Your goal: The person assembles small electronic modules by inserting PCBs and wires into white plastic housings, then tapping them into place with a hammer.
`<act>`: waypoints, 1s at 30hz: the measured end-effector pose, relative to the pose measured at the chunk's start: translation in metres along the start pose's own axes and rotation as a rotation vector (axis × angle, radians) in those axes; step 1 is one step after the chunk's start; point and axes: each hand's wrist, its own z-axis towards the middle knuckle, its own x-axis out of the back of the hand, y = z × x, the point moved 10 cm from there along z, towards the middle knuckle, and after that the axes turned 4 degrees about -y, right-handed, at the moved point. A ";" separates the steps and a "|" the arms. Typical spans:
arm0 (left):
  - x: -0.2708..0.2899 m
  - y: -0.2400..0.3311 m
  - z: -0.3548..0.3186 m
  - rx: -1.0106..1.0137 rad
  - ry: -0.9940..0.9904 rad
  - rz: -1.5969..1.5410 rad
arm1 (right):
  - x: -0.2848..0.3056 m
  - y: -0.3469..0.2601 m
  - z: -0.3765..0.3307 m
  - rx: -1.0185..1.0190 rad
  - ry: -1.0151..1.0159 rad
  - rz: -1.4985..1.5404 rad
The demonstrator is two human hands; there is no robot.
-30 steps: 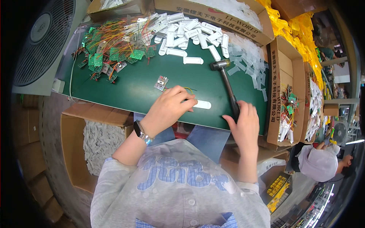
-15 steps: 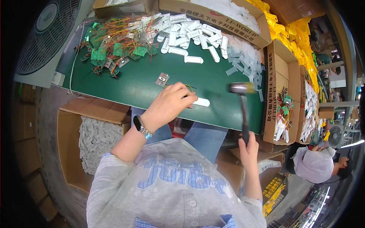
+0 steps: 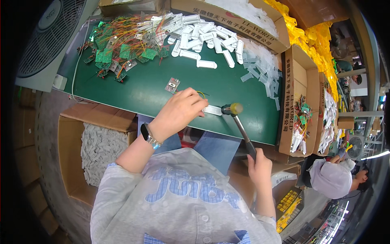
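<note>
My left hand (image 3: pixel 183 107) is closed over one end of a white plastic strip-shaped casing (image 3: pixel 213 110) lying on the green tabletop near its front edge. The fingers hide that end, and a yellow wire (image 3: pixel 201 94) curves out beside them. A small circuit board with a switch (image 3: pixel 172 85) lies just beyond that hand. In my right hand (image 3: pixel 259 164) is the dark handle of a hammer (image 3: pixel 243 129). The hammer's head, with a yellowish face, is at the free end of the casing; whether it touches, I cannot tell.
Green circuit boards with wires (image 3: pixel 126 51) are heaped at the back left, beside white casings (image 3: pixel 203 38) and clear plastic pieces (image 3: pixel 262 67). A cardboard box (image 3: pixel 298 79) stands at the right. Left is a fan (image 3: pixel 48 36); below it, a box of grey pieces (image 3: pixel 103 154). A co-worker (image 3: pixel 331 177) sits far right.
The hammer has come down and to the left, its head now at the casing's free end. My right hand has shifted slightly left and down. My left hand stays on the casing.
</note>
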 end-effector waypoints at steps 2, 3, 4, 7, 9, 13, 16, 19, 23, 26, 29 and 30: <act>-0.001 -0.006 0.000 0.056 -0.011 -0.059 | 0.023 -0.001 -0.002 -0.002 0.170 0.194; -0.001 -0.014 -0.002 0.136 -0.005 -0.121 | 0.022 -0.004 -0.002 -0.006 0.169 0.193; -0.002 -0.022 -0.004 0.217 0.001 -0.183 | 0.028 -0.013 0.000 0.062 0.235 0.254; -0.002 -0.024 -0.005 0.197 -0.002 -0.160 | 0.017 -0.035 0.011 0.151 0.128 0.052; -0.002 -0.024 -0.006 0.224 -0.015 -0.174 | 0.010 -0.039 0.014 0.183 0.077 -0.038; 0.003 -0.021 -0.005 0.198 0.027 -0.156 | 0.018 -0.033 0.013 0.190 0.131 0.054; -0.006 -0.023 -0.001 0.205 0.007 -0.162 | 0.019 -0.025 0.018 0.191 0.128 0.098; -0.009 -0.024 -0.002 0.237 -0.036 -0.188 | 0.032 -0.017 0.030 0.171 0.224 0.298; -0.009 -0.017 -0.008 0.185 -0.097 -0.205 | 0.043 -0.037 0.063 0.308 0.397 0.154; -0.009 -0.013 -0.006 0.112 -0.067 -0.127 | 0.061 -0.080 0.074 0.414 0.576 0.072; 0.004 0.004 -0.002 -0.030 0.011 0.009 | 0.029 -0.122 0.088 0.620 0.550 0.148; 0.017 0.005 -0.006 -0.046 0.133 0.023 | 0.022 -0.134 0.095 0.666 0.509 0.182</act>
